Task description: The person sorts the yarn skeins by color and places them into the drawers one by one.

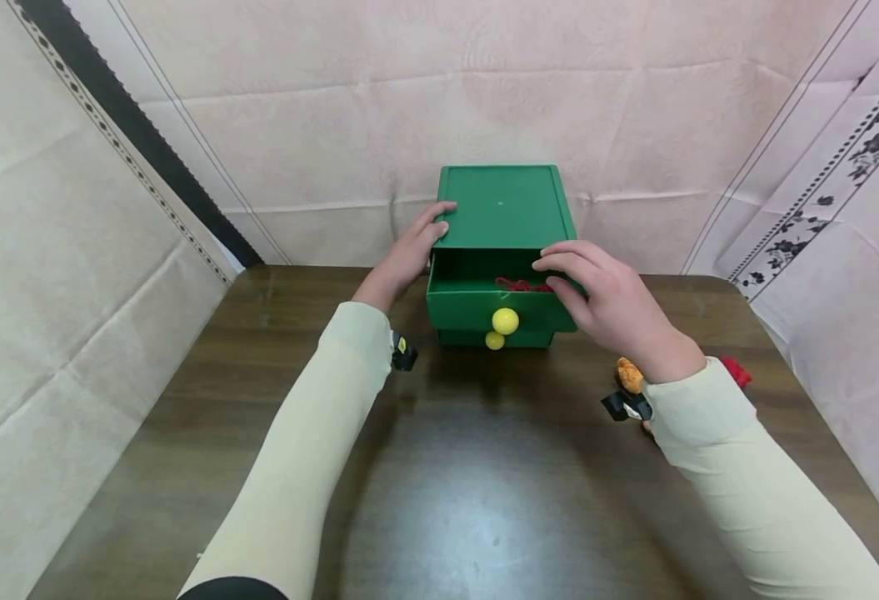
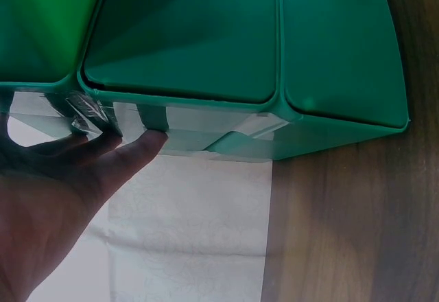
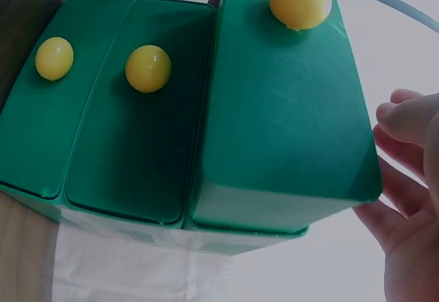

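Several left fingers against green cabinet, right fingers over open drawer.

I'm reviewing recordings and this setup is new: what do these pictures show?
No machine here, just a person working bare-handed. The wide picture looks down from the head, the others from each wrist. On the wooden table stands a green drawer unit, top drawer pulled open, something red inside. An orange item and a red item show beside the right arm, partly hidden. The left hand touches the unit's left side; the right hand is at the open drawer. Neither clearly grips anything.
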A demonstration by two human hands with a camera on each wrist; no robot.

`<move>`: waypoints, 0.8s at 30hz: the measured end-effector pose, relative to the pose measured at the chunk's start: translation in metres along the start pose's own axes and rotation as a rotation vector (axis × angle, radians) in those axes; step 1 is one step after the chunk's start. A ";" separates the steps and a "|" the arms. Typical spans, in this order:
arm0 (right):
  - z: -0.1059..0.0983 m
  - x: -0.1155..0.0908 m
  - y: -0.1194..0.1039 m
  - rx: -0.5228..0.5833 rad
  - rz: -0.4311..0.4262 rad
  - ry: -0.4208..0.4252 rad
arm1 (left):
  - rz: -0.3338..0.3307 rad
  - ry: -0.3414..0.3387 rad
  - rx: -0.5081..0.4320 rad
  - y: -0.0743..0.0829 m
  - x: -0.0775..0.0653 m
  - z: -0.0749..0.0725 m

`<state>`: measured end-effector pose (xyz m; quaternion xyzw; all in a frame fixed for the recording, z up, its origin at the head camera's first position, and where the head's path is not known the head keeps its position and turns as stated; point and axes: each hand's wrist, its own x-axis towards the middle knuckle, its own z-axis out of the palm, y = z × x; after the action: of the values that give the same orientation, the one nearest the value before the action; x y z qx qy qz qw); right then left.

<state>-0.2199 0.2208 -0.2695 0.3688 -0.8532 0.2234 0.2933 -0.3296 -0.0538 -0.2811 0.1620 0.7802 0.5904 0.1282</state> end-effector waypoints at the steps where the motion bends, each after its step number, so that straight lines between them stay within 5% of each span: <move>1: -0.001 -0.001 0.000 -0.002 0.004 0.002 | -0.004 -0.002 -0.001 0.000 0.000 0.000; 24: -0.022 -0.016 0.013 -0.037 0.061 0.077 | 0.000 -0.019 -0.017 -0.005 0.004 -0.001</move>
<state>-0.2136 0.2495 -0.2664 0.3283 -0.8562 0.2304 0.3256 -0.3339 -0.0547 -0.2852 0.1666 0.7738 0.5956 0.1370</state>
